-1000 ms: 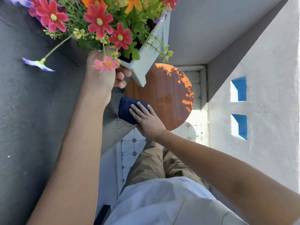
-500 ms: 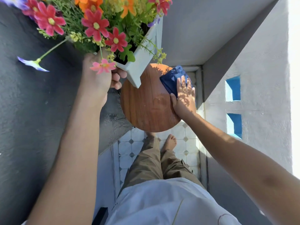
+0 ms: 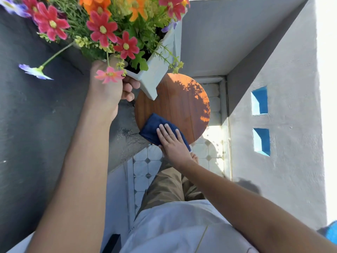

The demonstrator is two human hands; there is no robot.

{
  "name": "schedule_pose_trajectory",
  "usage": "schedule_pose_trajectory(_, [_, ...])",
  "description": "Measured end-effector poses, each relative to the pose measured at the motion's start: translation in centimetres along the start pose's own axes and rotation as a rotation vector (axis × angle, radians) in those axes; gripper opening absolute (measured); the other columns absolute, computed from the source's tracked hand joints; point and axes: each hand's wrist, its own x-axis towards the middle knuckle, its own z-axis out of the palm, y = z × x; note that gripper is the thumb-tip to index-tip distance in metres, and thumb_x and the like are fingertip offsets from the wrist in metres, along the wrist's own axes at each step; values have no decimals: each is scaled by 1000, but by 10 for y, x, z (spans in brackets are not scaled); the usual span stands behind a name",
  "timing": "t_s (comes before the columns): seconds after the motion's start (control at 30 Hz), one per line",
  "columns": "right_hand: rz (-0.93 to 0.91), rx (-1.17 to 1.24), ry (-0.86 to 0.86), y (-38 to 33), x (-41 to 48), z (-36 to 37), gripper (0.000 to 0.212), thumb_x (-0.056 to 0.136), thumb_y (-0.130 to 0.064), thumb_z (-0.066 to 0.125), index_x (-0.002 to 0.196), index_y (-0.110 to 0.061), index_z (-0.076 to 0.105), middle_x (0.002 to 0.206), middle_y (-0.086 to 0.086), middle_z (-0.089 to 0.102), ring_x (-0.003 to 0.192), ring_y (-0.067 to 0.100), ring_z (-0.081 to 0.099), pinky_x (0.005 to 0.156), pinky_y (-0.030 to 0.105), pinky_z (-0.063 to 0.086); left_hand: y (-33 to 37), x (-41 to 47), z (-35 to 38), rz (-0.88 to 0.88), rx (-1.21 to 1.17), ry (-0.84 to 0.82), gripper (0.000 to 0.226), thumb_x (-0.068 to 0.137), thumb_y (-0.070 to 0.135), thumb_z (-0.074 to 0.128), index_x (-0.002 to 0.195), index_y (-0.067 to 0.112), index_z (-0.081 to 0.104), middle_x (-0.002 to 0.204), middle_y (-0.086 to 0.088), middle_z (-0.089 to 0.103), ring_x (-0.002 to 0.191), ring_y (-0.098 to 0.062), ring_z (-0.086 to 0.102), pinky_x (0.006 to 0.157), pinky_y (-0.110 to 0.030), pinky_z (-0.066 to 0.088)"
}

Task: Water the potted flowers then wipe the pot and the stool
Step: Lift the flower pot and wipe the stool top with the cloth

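My left hand (image 3: 107, 92) grips the near corner of a white square pot (image 3: 156, 70) and holds it lifted above the stool. The pot is full of red, orange and pink flowers (image 3: 102, 30). Below it is the round brown wooden stool (image 3: 182, 105), partly sunlit. My right hand (image 3: 173, 143) lies flat with fingers spread on a folded dark blue cloth (image 3: 153, 127), pressing it onto the stool's near left edge.
A dark grey wall (image 3: 36, 125) runs along the left, wet near the stool. White walls close the back and right, with two blue openings (image 3: 260, 121). The floor is white tile with dark diamonds (image 3: 144, 165). My legs and a bare foot stand just behind the stool.
My right hand slid the cloth from the stool's far right edge back to the near left edge. The pot stays lifted in my left hand.
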Motion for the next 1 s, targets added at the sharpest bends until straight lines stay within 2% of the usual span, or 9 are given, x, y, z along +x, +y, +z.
schedule_pose_trajectory(0.1, [75,-7,51,26,-33,-4,58,109,-33,33,161,-16,14,168,-1,6,156,18,-2,126,48,12,-1,-3,0,18,22,5,32,98,13,31,80,9,57,42,3,60,34,-3,45,34,-15,33])
schedule_pose_trajectory(0.2, [254,42,79,57,-39,-18,57,110,-33,29,161,-17,10,169,0,7,156,19,-4,127,48,11,-1,-4,-2,37,34,3,33,99,14,31,79,11,57,43,3,60,36,-3,46,34,-16,34])
schedule_pose_trajectory(0.37, [434,145,157,88,3,-57,59,108,-25,30,161,-14,9,170,5,4,157,24,-3,126,51,6,2,-4,-3,35,54,-4,33,97,12,34,76,13,60,44,4,61,36,-3,46,34,-18,35])
schedule_pose_trajectory(0.47, [487,115,188,104,41,-76,61,106,-25,33,161,-14,10,170,8,5,157,25,-2,126,51,3,1,-5,-4,43,69,-13,36,97,9,29,76,13,59,44,6,61,36,-3,46,34,-17,35])
schedule_pose_trajectory(0.57, [439,110,235,110,75,-94,60,105,-26,33,161,-14,15,170,8,8,157,26,0,125,54,3,-1,-3,-6,46,60,-14,37,97,8,27,77,12,58,44,6,61,35,-3,46,33,-16,34])
schedule_pose_trajectory(0.7, [365,61,200,95,125,-103,57,105,-20,33,159,-14,18,170,4,7,157,27,-2,124,54,0,-4,-6,-4,53,56,-3,41,101,12,25,75,11,57,41,5,59,35,-2,45,33,-16,34])
schedule_pose_trajectory(0.8, [259,12,164,65,151,-98,58,106,-24,33,160,-12,18,169,6,13,156,30,4,123,58,3,-5,-5,-3,37,44,-2,35,101,15,27,84,4,56,42,5,59,35,-3,46,33,-16,34])
schedule_pose_trajectory(0.93, [88,7,98,10,150,-75,61,105,-29,33,161,-13,14,169,7,12,157,29,-1,122,55,-5,-3,-8,-3,66,70,14,32,99,14,33,82,3,58,42,4,59,35,-4,44,35,-17,34])
schedule_pose_trajectory(1.0, [-13,10,64,-11,132,-59,61,106,-33,33,160,-13,17,168,8,17,156,29,4,123,52,-7,-3,-14,-3,82,61,9,29,94,10,32,83,1,57,41,4,59,35,-4,45,35,-18,34])
